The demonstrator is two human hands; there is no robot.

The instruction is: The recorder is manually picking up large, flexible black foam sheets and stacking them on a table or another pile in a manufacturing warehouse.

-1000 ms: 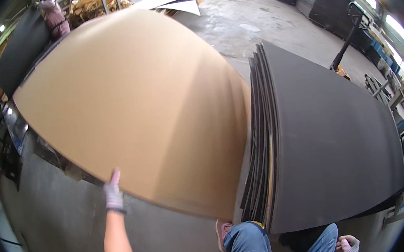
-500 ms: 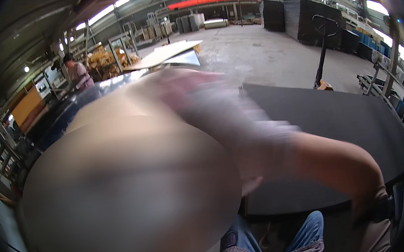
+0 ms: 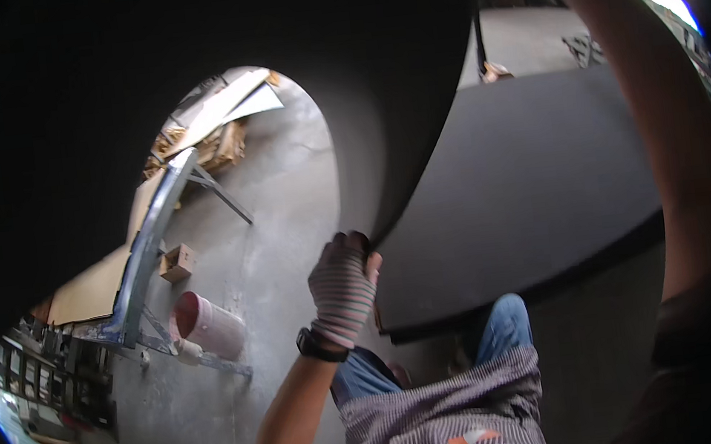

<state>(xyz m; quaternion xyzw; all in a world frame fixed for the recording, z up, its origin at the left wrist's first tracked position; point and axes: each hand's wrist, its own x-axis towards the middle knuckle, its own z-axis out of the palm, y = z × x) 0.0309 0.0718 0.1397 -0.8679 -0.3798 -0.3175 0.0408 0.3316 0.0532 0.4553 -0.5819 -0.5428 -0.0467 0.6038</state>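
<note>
A large, dark, flexible sheet (image 3: 392,73) is raised in front of me and bends in a wide curve, filling most of the upper view. My left hand (image 3: 343,290), in a striped glove with dark fingertips, is closed on the sheet's lower edge. Bare and stretched upward along the right side, my right arm reaches past the top of the picture, so its hand is out of view. Below and to the right of the raised sheet lies a flat dark sheet surface (image 3: 529,162), its curved near edge in front of my legs.
At left stands a blue-edged metal table (image 3: 127,295) with a tan sheet (image 3: 92,290) on it. A pinkish bucket (image 3: 216,329) and a small wooden box (image 3: 176,263) are near its legs. Pale boards (image 3: 229,106) rest on a pile farther back.
The sheet has swung up and now shows a dark face instead of the pale one. My right arm has moved from across the middle to high on the right; my left hand shows clearly.
</note>
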